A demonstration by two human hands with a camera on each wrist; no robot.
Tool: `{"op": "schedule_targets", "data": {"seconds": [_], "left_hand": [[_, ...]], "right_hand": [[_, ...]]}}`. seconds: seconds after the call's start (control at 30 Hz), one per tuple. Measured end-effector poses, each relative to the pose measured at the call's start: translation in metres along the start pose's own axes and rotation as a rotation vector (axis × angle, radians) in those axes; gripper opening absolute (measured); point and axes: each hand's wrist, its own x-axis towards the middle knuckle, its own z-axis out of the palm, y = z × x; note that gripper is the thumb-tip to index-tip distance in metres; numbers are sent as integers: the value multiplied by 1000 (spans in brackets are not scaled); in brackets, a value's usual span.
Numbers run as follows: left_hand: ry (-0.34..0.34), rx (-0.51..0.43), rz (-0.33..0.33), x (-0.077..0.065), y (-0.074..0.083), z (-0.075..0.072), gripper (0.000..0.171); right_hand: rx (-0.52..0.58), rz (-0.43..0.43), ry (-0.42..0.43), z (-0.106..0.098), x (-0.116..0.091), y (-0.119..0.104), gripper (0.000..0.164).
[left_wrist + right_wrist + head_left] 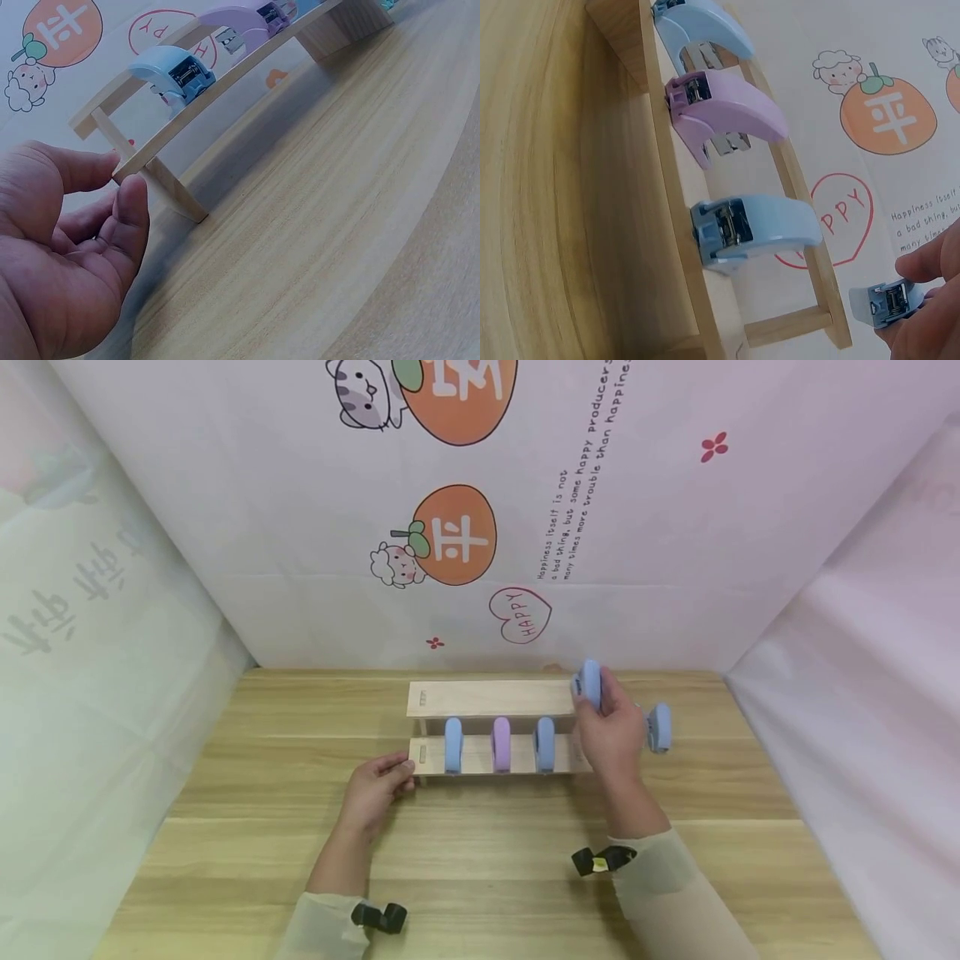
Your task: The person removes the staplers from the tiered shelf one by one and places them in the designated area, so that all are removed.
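Observation:
A two-tier wooden rack [480,697] stands near the back of the table. My left hand [378,789] pinches the front board's left end between thumb and fingers, as the left wrist view also shows. Along that front board sit two blue spring clips [453,746] [757,229] with a purple spring clip [501,746] between them. At the rack's right end, my right hand [613,731] grips another blue spring clip [590,683] by the rear board. Its spring end [892,300] shows in the right wrist view; the fingers hide part of it.
Just right of my right hand is one more blue clip [660,727]. A printed white cloth [637,602] hangs behind the wooden table [487,877], and white cloth [847,693] also bounds the sides. A black wrist camera [603,860] sits on my right sleeve.

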Motion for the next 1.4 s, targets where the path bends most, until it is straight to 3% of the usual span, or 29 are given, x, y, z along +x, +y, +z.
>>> {"op": "schedule_targets", "data": {"seconds": [0.87,1.4], "left_hand": [[-5,6,11,1,-1,-3,41],[-8,14,13,0,-2,-1,37]], "right_hand": [[58,-11,68,-16,4,16,55],[20,-25,89,-28,7,25,55]]}}
